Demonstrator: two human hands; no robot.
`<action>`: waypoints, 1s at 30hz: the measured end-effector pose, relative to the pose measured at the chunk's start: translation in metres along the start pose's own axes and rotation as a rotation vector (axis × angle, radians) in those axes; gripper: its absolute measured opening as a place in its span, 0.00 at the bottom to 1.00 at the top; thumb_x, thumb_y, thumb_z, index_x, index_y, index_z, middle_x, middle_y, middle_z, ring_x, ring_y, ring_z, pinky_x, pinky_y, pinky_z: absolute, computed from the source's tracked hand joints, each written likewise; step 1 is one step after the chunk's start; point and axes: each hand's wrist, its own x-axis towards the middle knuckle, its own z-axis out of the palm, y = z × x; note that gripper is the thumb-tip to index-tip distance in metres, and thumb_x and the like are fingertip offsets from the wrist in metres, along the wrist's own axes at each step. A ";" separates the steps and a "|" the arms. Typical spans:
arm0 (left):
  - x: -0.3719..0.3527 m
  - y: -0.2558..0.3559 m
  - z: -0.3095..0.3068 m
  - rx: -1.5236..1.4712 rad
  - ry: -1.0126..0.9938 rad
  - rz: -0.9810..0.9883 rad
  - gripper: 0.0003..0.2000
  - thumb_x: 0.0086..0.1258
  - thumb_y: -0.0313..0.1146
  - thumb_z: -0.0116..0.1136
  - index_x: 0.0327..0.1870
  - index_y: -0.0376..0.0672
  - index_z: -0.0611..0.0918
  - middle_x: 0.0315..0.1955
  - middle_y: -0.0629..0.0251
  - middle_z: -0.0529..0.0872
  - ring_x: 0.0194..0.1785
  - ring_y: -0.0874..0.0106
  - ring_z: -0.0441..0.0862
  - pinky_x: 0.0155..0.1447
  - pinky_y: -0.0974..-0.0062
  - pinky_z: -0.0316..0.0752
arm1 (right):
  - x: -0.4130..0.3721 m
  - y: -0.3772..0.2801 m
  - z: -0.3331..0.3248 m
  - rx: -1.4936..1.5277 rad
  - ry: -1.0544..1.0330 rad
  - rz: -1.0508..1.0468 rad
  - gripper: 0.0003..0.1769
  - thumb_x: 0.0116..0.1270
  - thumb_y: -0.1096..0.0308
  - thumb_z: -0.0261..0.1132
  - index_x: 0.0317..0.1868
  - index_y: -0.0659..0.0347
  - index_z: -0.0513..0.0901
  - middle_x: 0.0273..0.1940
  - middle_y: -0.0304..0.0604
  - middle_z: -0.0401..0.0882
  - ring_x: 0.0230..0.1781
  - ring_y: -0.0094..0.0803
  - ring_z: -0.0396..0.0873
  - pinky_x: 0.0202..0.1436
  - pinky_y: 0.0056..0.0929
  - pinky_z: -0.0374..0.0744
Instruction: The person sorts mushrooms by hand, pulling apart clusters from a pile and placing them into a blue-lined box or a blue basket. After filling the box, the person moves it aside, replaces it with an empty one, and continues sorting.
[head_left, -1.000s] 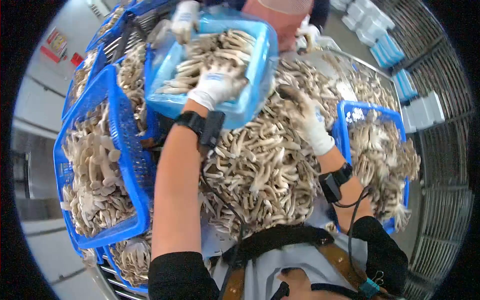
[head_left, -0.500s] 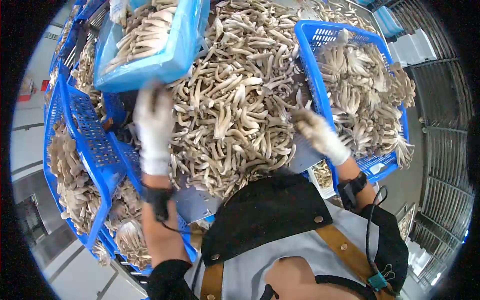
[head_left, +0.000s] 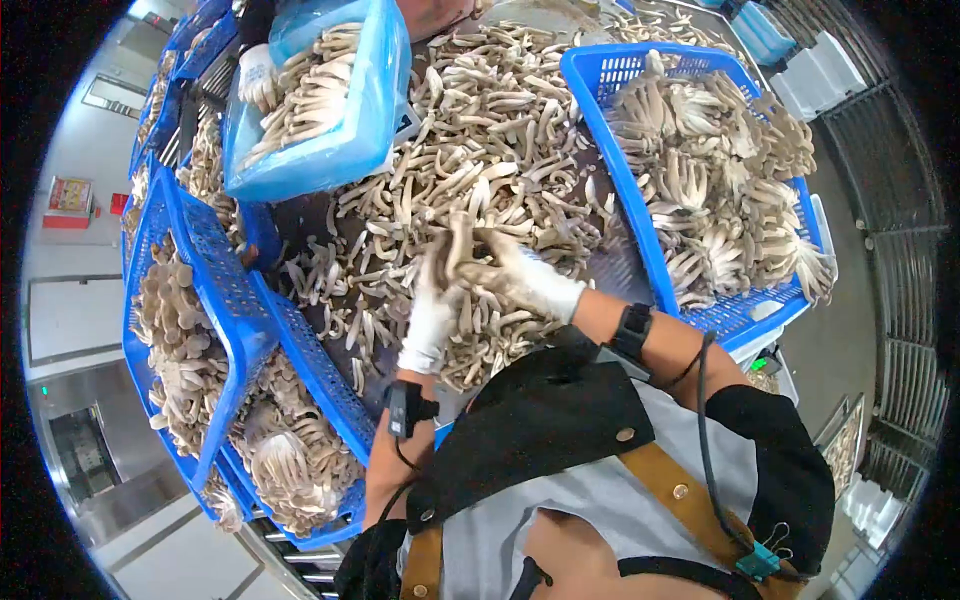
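Note:
My gloved left hand (head_left: 432,305) and gloved right hand (head_left: 525,277) meet over the middle of the pile. Their stained fingers close from both sides on a few long-stemmed mushrooms (head_left: 460,246), one standing nearly upright between them. Beneath and around lies a broad heap of loose mushrooms (head_left: 490,135) with pale stems and grey-brown caps. My left fingertips are partly hidden behind the held stems.
A blue basket (head_left: 645,235) of mushroom clusters (head_left: 715,170) stands at right. More filled blue baskets (head_left: 225,310) line the left. At upper left, a co-worker's gloved hand (head_left: 257,78) reaches into a blue plastic-lined box (head_left: 310,178) holding neatly laid mushrooms (head_left: 318,95).
My left hand has come right from beside the lined box, and my right hand has moved left from the basket edge. They now hold mushrooms together. The view has shifted slightly.

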 end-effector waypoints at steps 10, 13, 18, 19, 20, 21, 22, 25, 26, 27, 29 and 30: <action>-0.026 0.016 0.007 -0.337 0.320 -0.112 0.14 0.72 0.27 0.57 0.57 0.35 0.77 0.48 0.64 0.82 0.49 0.76 0.78 0.57 0.76 0.73 | 0.000 -0.041 0.013 0.778 -0.110 0.066 0.26 0.67 0.75 0.62 0.65 0.62 0.69 0.52 0.41 0.78 0.49 0.30 0.78 0.59 0.29 0.75; -0.014 0.028 0.004 -0.488 0.598 -0.084 0.10 0.72 0.26 0.56 0.51 0.36 0.78 0.45 0.63 0.83 0.46 0.74 0.79 0.51 0.76 0.75 | 0.015 -0.048 0.001 0.886 -0.180 0.107 0.17 0.68 0.74 0.60 0.57 0.62 0.75 0.43 0.41 0.81 0.42 0.31 0.81 0.47 0.34 0.82; -0.004 -0.015 -0.040 -0.008 0.436 -0.134 0.23 0.74 0.33 0.54 0.69 0.41 0.68 0.46 0.60 0.82 0.44 0.73 0.81 0.45 0.77 0.77 | 0.073 -0.077 -0.042 0.386 -0.146 -0.100 0.15 0.71 0.72 0.58 0.57 0.63 0.77 0.46 0.40 0.82 0.46 0.28 0.78 0.53 0.30 0.77; -0.007 -0.022 -0.046 -0.048 0.420 -0.183 0.25 0.73 0.34 0.55 0.69 0.38 0.67 0.52 0.56 0.79 0.51 0.68 0.78 0.53 0.73 0.72 | 0.085 -0.118 -0.044 0.389 -0.124 -0.042 0.17 0.70 0.73 0.58 0.59 0.64 0.76 0.48 0.38 0.81 0.48 0.25 0.75 0.54 0.27 0.74; -0.010 -0.029 -0.052 -0.088 0.404 -0.233 0.27 0.72 0.35 0.56 0.69 0.35 0.66 0.58 0.53 0.76 0.58 0.64 0.74 0.61 0.70 0.67 | 0.112 -0.138 -0.060 0.343 -0.216 -0.152 0.25 0.66 0.70 0.64 0.63 0.61 0.72 0.49 0.36 0.79 0.48 0.23 0.77 0.50 0.28 0.79; -0.014 -0.036 -0.058 -0.126 0.389 -0.283 0.29 0.71 0.36 0.56 0.69 0.31 0.66 0.63 0.49 0.73 0.65 0.59 0.71 0.70 0.67 0.62 | 0.156 -0.145 -0.078 0.003 -0.207 -0.390 0.27 0.63 0.71 0.65 0.62 0.63 0.72 0.50 0.35 0.78 0.48 0.23 0.76 0.51 0.26 0.77; -0.016 -0.037 -0.064 -0.038 0.401 -0.227 0.28 0.70 0.35 0.57 0.68 0.31 0.67 0.64 0.47 0.73 0.66 0.57 0.71 0.70 0.67 0.62 | 0.168 -0.192 -0.074 0.090 -0.183 -0.335 0.27 0.61 0.71 0.64 0.61 0.65 0.71 0.51 0.38 0.77 0.47 0.24 0.75 0.52 0.26 0.76; -0.020 -0.015 -0.080 0.238 0.427 -0.289 0.24 0.71 0.31 0.55 0.66 0.30 0.69 0.62 0.48 0.75 0.66 0.60 0.72 0.69 0.68 0.63 | 0.256 -0.265 -0.082 -0.690 0.168 -0.526 0.24 0.60 0.67 0.67 0.54 0.72 0.74 0.45 0.52 0.81 0.50 0.33 0.78 0.51 0.32 0.76; -0.018 -0.012 -0.087 0.237 0.390 -0.252 0.23 0.71 0.29 0.54 0.66 0.31 0.70 0.62 0.50 0.76 0.65 0.64 0.72 0.68 0.70 0.64 | 0.286 -0.276 -0.077 -0.802 0.289 -0.589 0.26 0.62 0.62 0.66 0.53 0.73 0.73 0.47 0.61 0.81 0.50 0.44 0.80 0.53 0.39 0.75; -0.018 -0.027 -0.092 -0.012 0.438 -0.292 0.23 0.71 0.28 0.54 0.66 0.31 0.70 0.61 0.53 0.77 0.63 0.67 0.72 0.67 0.71 0.65 | 0.312 -0.290 -0.074 -0.914 0.281 -0.575 0.27 0.63 0.59 0.65 0.55 0.71 0.73 0.47 0.63 0.81 0.49 0.48 0.80 0.53 0.41 0.76; -0.022 -0.035 -0.104 -0.147 0.487 -0.350 0.23 0.70 0.28 0.55 0.66 0.31 0.70 0.58 0.57 0.78 0.59 0.71 0.73 0.65 0.73 0.67 | 0.363 -0.295 -0.070 -1.095 0.302 -0.529 0.26 0.65 0.54 0.62 0.55 0.66 0.75 0.48 0.63 0.80 0.48 0.53 0.80 0.52 0.44 0.76; -0.022 -0.018 -0.110 -0.032 0.500 -0.373 0.24 0.70 0.28 0.55 0.66 0.32 0.70 0.57 0.59 0.79 0.57 0.73 0.74 0.64 0.74 0.67 | 0.389 -0.290 -0.067 -1.164 0.329 -0.501 0.25 0.65 0.53 0.61 0.55 0.63 0.77 0.47 0.63 0.80 0.48 0.54 0.80 0.51 0.45 0.76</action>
